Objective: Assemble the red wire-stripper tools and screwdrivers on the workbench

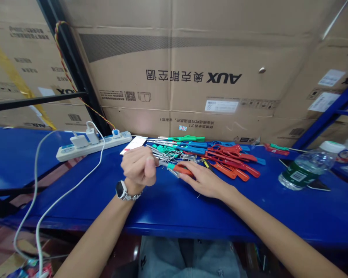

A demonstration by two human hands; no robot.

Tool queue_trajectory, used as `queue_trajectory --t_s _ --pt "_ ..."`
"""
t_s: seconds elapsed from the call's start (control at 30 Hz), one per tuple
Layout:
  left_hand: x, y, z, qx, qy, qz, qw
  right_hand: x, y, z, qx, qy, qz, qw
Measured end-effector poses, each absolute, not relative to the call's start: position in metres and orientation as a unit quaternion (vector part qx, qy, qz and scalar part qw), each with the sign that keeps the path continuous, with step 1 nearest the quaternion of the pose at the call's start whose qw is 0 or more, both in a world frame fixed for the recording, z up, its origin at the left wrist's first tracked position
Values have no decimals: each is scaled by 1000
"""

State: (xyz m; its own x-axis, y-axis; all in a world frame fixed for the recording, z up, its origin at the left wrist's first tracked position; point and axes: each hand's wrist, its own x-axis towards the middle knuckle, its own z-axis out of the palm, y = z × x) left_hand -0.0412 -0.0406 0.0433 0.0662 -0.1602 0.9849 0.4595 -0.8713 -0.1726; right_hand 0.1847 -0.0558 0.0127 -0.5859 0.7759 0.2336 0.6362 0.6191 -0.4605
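Note:
My left hand [139, 166], with a watch on its wrist, is closed in a fist around the metal tube end of a long-reach lighter. My right hand [204, 178] is wrapped over the orange handle of that lighter [182, 169], which has a green collar. Just beyond my hands lies a pile of similar lighters with red [229, 158], blue [191, 148], green [188, 138] and orange handles. Small green parts [165, 149] and loose metal tubes sit among them. A yellow-and-black tool [206, 163] is partly hidden beside my right hand.
A white power strip [116, 142] with chargers and cables lies at the left, near a white card [135, 144]. On the right, a plastic bottle [307, 166] stands by a dark flat device [319, 185]. Cardboard [174, 50] walls the back of the blue table [174, 212].

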Motion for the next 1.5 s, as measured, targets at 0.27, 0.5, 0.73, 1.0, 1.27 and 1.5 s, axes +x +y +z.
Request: queue_trajectory --t_s 0.27,0.5,0.73,1.0,1.27,1.5 --pt "-31 -39 46 -746 -185 -609 196 172 -58 6 -389 -915 34 103" --pt "-19 -30 31 -828 -331 -446 79 182 -52 16 -382 -906 45 180" --pt "-1 -32 21 -913 -315 -257 -25 232 -44 20 -617 -766 40 174" --pt "4 -31 11 -944 -281 -173 -31 232 -46 13 -634 -769 -9 78" --pt "-15 -33 22 -938 -298 -160 -73 224 -25 16 -577 -748 97 315" --pt "-45 -12 31 -855 -342 -377 -95 156 8 29 -397 -623 405 538"
